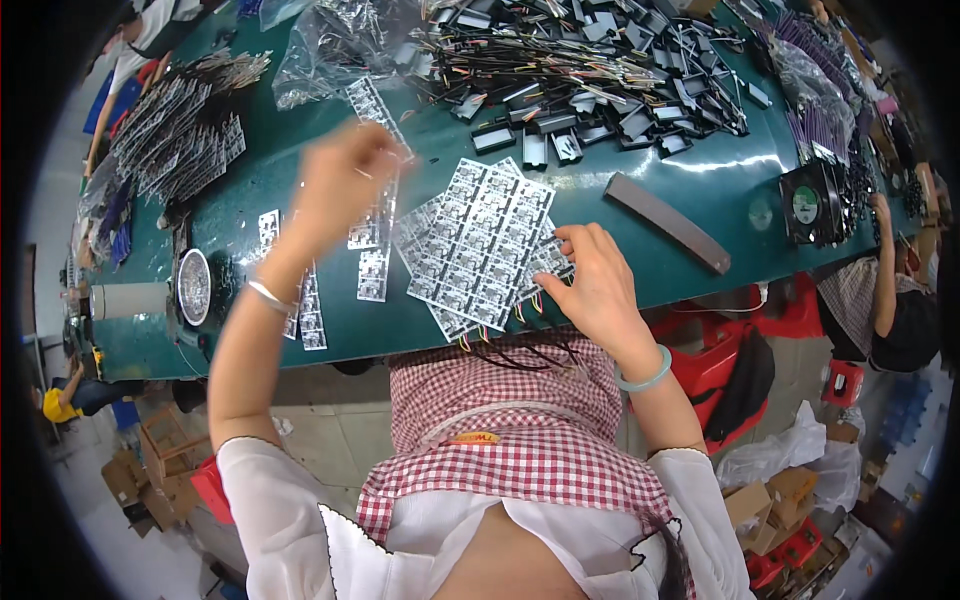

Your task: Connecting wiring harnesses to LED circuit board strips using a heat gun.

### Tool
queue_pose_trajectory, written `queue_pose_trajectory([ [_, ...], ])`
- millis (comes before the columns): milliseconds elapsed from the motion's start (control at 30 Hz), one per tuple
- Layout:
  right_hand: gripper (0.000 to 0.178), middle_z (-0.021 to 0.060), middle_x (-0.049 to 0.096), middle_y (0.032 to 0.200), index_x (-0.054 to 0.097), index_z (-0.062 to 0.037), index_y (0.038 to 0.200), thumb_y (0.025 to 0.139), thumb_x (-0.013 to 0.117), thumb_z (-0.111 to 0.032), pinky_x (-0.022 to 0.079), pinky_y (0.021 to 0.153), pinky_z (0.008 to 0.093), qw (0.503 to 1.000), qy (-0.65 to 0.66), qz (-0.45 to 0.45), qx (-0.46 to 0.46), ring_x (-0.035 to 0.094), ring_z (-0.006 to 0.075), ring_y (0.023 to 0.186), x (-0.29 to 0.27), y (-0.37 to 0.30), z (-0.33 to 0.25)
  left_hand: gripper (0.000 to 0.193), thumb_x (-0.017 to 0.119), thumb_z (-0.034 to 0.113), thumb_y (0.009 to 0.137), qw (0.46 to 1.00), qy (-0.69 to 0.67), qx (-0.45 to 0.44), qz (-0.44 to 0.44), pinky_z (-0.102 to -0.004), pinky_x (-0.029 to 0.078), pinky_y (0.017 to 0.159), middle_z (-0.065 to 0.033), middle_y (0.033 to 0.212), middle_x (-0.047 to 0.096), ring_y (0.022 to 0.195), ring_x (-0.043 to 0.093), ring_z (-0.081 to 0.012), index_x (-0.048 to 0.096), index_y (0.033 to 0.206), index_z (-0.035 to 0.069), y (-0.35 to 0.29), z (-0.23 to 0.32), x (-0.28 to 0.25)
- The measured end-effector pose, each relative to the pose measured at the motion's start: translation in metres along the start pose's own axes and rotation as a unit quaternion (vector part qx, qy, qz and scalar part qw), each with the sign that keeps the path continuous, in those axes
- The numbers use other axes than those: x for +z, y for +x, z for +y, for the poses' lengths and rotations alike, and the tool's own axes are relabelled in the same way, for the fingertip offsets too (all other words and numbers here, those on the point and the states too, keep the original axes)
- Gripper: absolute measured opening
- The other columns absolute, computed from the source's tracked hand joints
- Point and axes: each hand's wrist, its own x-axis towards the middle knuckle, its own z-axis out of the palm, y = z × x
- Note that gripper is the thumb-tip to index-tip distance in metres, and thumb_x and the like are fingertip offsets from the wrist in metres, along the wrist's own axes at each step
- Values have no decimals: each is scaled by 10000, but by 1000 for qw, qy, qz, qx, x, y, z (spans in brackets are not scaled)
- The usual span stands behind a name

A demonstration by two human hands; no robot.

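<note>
Several white circuit board panels [480, 235] lie in a fanned, overlapping stack in front of me. My right hand [597, 280] is at the stack's right edge, thumb and fingers apart, fingertips at the boards. Thin coloured wires [520, 312] stick out from under the near edge. To the left of the stack, my left hand [345, 180] is smeared by motion. Its fingers are by a narrow circuit board strip [368, 100]; whether they hold it I cannot make out. More strips [373, 272] lie below that hand, and others [312, 320] near the table's front edge.
A heap of black plastic housings with wires [560, 75] covers the far side. A pile of board strips [180, 130] is at far left, near a round white dish [194, 287]. A long dark bar [668, 222] lies right. Another person's arm [884, 250] shows at far right.
</note>
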Motion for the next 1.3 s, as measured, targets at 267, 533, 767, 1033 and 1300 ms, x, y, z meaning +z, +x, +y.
queue_pose_trajectory([
  [267,465,162,544,1073,559,6,1132,728,755,-114,460,869,420,994,-61,81,-33,534,353,1005,12,-12,-7,709,795,221,744,987,116,-11,-110,-443,481,924,-214,1269,571,1119,582,-391,468,1357,83,-21,43,79],
  [533,507,198,541,1080,550,23,1135,701,770,-119,471,865,431,996,-42,81,-3,537,372,1014,15,-6,0,875,874,102,576,992,-65,-108,-18,-366,484,927,-206,1244,548,1079,585,-291,498,1365,83,0,2,70],
  [767,537,194,537,1053,534,43,1130,677,785,-98,476,879,410,994,94,33,46,554,346,995,7,-9,3,871,762,-135,630,941,-295,-152,69,-272,560,720,-180,1169,570,869,659,-186,444,1418,55,14,-4,14],
  [1033,431,106,612,994,536,33,1095,728,763,34,516,810,296,880,456,6,134,612,174,921,3,-20,8,819,822,93,660,990,30,-116,80,-370,438,1007,-215,1304,549,1168,562,-353,470,1397,28,27,-60,20],
  [1300,331,126,677,989,596,90,1073,776,740,79,553,805,272,860,501,69,67,659,151,891,-74,-41,-22,562,790,85,731,963,18,248,102,-442,400,1057,-190,1298,557,1260,497,-379,600,1260,68,7,94,34],
])
